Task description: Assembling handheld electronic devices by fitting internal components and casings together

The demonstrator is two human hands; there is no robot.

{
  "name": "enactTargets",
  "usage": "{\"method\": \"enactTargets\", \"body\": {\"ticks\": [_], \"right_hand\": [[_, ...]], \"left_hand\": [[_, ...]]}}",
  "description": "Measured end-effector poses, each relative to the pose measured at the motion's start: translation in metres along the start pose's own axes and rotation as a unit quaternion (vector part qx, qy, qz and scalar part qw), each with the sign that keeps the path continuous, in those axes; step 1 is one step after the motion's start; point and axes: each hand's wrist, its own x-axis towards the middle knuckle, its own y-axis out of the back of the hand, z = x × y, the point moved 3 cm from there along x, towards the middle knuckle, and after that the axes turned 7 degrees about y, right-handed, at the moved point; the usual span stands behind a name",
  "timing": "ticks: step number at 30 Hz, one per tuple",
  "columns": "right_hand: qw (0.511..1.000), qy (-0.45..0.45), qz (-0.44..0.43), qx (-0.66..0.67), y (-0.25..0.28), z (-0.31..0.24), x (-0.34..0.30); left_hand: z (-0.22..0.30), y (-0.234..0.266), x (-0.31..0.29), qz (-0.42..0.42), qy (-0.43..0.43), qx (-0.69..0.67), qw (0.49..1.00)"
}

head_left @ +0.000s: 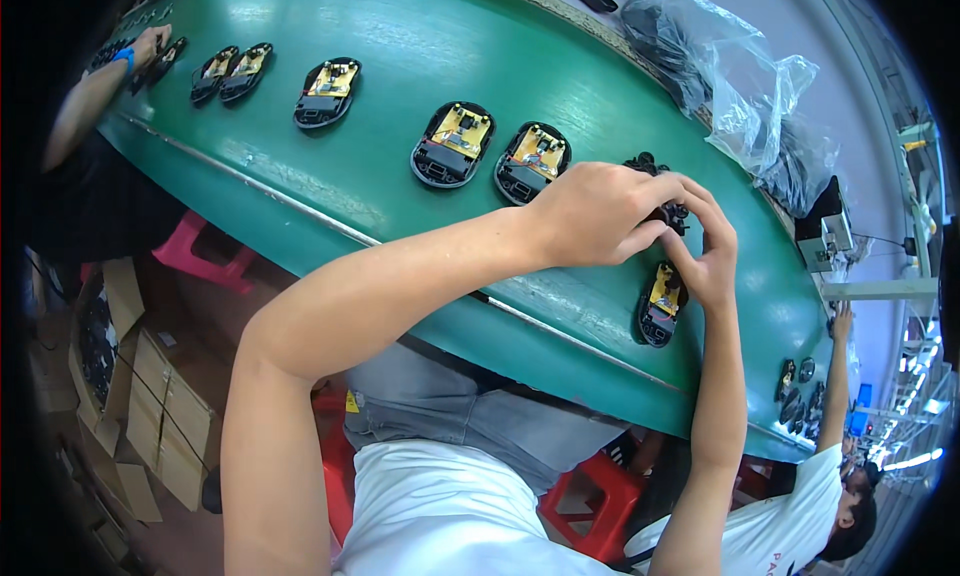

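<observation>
My left hand (600,214) and my right hand (708,251) meet above the green work surface, fingers bent and tips close together. Small black parts (676,216) show between and behind the fingers, but what each hand pinches is mostly hidden. Just below the fingertips, beside my right wrist, lies an opened computer mouse shell (657,311) with a yellow circuit board inside. Another opened mouse (532,156) is partly covered by my left hand. To its left lies a similar opened mouse (453,146) with its board facing up.
Farther left along the green belt (400,66) lie several more opened mice (328,91). A co-worker's hand (150,46) with a blue wristband is at the far left. Clear plastic bags (750,86) line the far edge. Another person's arm (835,376) reaches in at right, near black parts (790,406).
</observation>
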Motion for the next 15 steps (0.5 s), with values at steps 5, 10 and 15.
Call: {"method": "enactTargets", "body": {"ticks": [5, 10, 15], "right_hand": [[0.997, 0.008, 0.043, 0.056, 0.002, -0.035, -0.026], [0.993, -0.024, 0.079, 0.084, -0.003, -0.047, -0.036], [0.990, -0.033, 0.108, 0.082, 0.007, -0.049, -0.039]], "left_hand": [[0.013, -0.009, -0.008, -0.002, 0.035, -0.074, 0.997], [0.023, -0.012, -0.012, -0.024, 0.034, -0.081, 0.996], [0.023, 0.037, 0.008, 0.002, -0.020, 0.054, 0.998]]}}
